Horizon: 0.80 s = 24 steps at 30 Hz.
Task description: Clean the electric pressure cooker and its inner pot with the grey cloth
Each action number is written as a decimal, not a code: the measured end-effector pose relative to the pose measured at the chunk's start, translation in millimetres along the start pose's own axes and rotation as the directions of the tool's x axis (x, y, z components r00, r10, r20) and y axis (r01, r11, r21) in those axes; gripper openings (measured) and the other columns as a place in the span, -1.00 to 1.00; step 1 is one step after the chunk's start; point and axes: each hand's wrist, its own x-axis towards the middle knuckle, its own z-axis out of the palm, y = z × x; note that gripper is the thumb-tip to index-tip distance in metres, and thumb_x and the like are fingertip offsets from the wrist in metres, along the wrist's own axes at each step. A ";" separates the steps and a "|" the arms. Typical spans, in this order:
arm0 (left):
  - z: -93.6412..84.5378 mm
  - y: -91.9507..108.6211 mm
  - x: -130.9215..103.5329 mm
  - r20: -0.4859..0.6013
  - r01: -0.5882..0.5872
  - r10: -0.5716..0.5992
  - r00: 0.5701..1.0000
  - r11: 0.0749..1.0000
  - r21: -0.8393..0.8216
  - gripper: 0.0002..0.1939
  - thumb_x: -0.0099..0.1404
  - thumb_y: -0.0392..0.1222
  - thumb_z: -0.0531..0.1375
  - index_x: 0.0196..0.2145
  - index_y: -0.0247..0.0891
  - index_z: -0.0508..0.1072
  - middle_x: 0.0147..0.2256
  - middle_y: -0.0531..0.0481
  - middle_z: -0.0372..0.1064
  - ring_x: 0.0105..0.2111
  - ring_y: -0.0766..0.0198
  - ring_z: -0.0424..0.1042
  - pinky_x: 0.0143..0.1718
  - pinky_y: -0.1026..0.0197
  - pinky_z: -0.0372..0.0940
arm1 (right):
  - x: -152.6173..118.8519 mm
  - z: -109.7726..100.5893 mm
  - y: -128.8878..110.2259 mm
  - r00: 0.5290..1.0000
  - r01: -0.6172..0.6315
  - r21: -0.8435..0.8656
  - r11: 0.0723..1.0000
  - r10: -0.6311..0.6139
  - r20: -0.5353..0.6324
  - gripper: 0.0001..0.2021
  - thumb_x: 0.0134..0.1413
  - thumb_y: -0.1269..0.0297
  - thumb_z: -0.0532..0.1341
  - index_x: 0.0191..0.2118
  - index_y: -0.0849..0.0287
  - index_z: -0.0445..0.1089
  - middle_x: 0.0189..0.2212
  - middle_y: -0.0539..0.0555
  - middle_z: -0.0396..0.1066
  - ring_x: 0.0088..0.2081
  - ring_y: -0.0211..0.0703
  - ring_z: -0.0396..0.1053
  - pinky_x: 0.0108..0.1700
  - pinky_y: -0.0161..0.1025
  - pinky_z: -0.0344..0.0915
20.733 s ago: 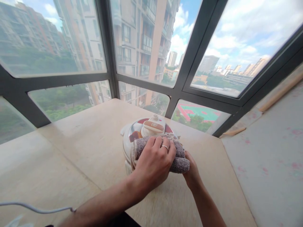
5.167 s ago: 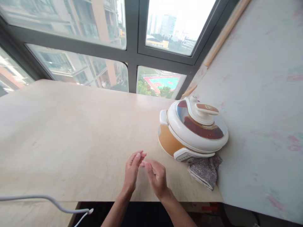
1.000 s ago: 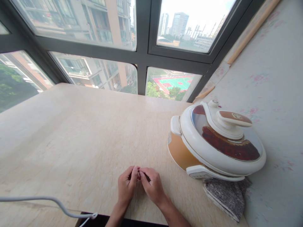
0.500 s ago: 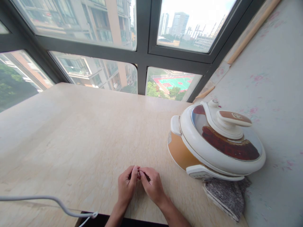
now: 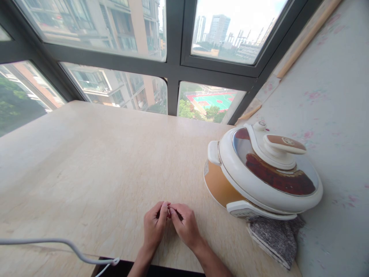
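Observation:
My left hand (image 5: 155,223) and my right hand (image 5: 184,223) meet at the fingertips low in the middle of the view, over the beige marble-patterned counter (image 5: 115,161). Fingers of both hands are curled and pressed together. Between the thumbs shows a tiny reddish bit (image 5: 168,214), too small to make out; the fingers hide most of it.
To the right stands a white and gold electric cooker (image 5: 221,184) with a glass lid, a folded grey cloth (image 5: 273,238) at its base. A white cable (image 5: 57,241) crosses the lower left to a dark box-like edge (image 5: 115,267). Windows (image 5: 173,57) line the back.

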 end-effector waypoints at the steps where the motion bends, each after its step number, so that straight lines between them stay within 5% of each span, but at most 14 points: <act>1: 0.1 -0.3 -0.1 0.001 -0.001 0.001 1.000 1.000 -0.001 -0.60 0.38 0.06 0.10 -0.42 -0.27 0.55 -0.59 0.02 0.42 -0.58 0.27 0.42 -0.54 0.31 0.32 | 0.1 0.0 -0.2 1.000 0.000 0.001 1.000 0.000 0.000 -0.75 0.32 0.32 0.11 -0.28 0.11 0.55 -0.37 0.06 0.58 -0.31 -0.15 0.48 -0.20 -0.26 0.31; 24: -3.6 -6.5 -0.1 0.008 0.064 -0.064 0.998 0.997 0.040 -0.55 0.32 0.19 0.13 -0.36 -0.25 0.59 -0.51 -0.04 0.47 -0.53 0.21 0.43 -0.50 0.25 0.35 | 3.3 -0.1 -2.8 1.000 0.010 0.000 1.000 -0.010 -0.011 -0.74 0.29 0.34 0.10 -0.35 0.11 0.51 -0.43 0.03 0.56 -0.38 -0.17 0.45 -0.23 -0.25 0.27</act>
